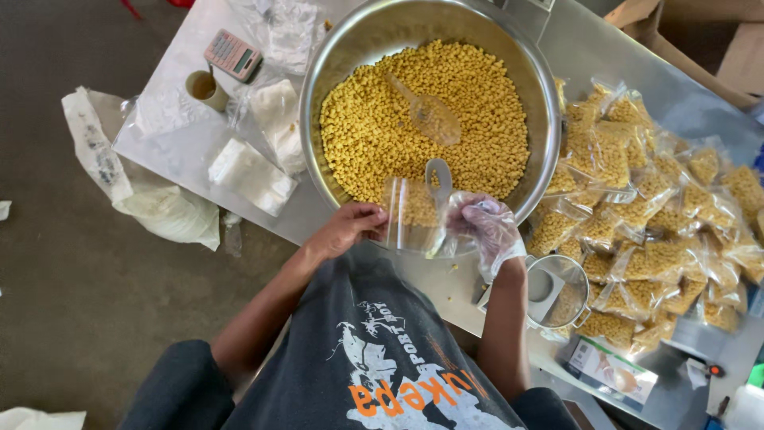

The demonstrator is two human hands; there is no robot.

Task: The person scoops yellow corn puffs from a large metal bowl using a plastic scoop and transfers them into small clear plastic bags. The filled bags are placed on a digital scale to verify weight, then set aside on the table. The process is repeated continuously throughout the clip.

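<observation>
Clear plastic pouch (410, 215) hangs over the bowl rim (318, 171), thin, limp and slippery; your left hand (350, 227) pinches one edge, your gloved right hand (489, 227) closes on the other with the small scoop (438, 177).

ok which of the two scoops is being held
The small clear scoop over the open clear bag, gripped by the gloved right hand. The bigger clear scoop lies untouched on the yellow pellets.

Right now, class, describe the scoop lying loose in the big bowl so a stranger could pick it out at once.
Find the big metal bowl of yellow pellets on the table. Near the middle of the heap lies a clear plastic scoop, handle pointing up-left. Unlike the smaller scoop at the bowl's near rim, by the gloved right hand, no hand touches it.
</observation>
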